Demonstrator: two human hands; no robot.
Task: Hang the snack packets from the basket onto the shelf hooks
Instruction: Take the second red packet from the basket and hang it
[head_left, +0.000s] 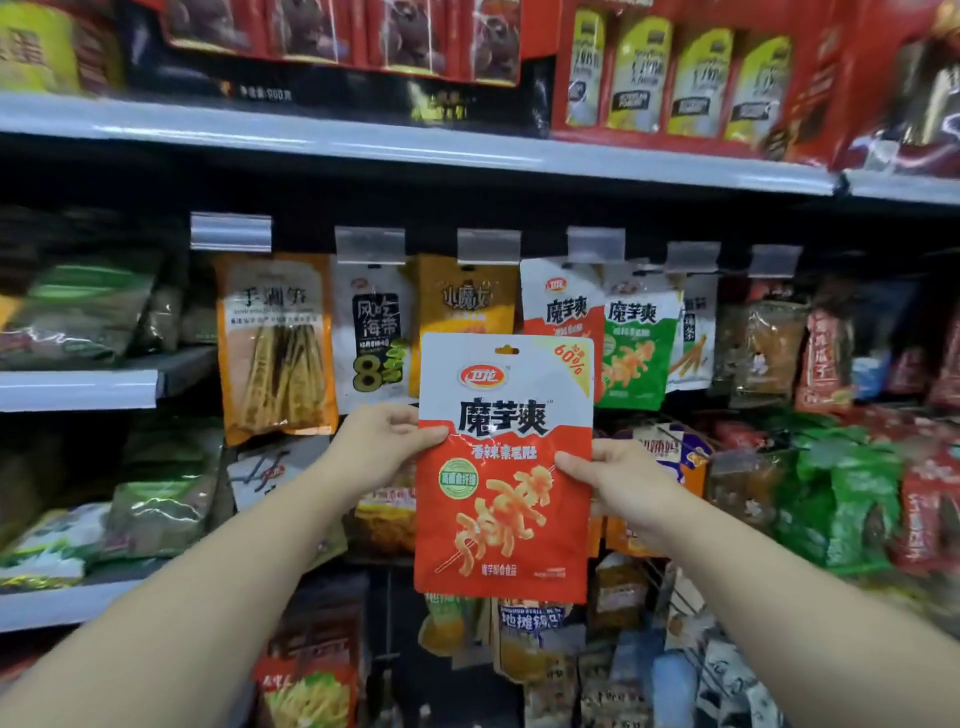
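I hold a red and white snack packet (504, 467) upright in front of the shelf, its hang hole at the top. My left hand (382, 447) pinches its left edge and my right hand (618, 483) pinches its right edge. Behind and above it runs a row of shelf hooks with clear label holders (488, 245). On the hook just up and right hangs a matching red and white packet (563, 306), with a green one (641, 343) beside it. The basket is out of sight.
Other hanging packets fill the row: an orange bamboo-shoot one (275, 343), a white seaweed one (371, 338), a yellow one (462, 301). A grey shelf edge (415, 145) runs above with red boxes on it. More packets crowd the lower hooks and side shelves.
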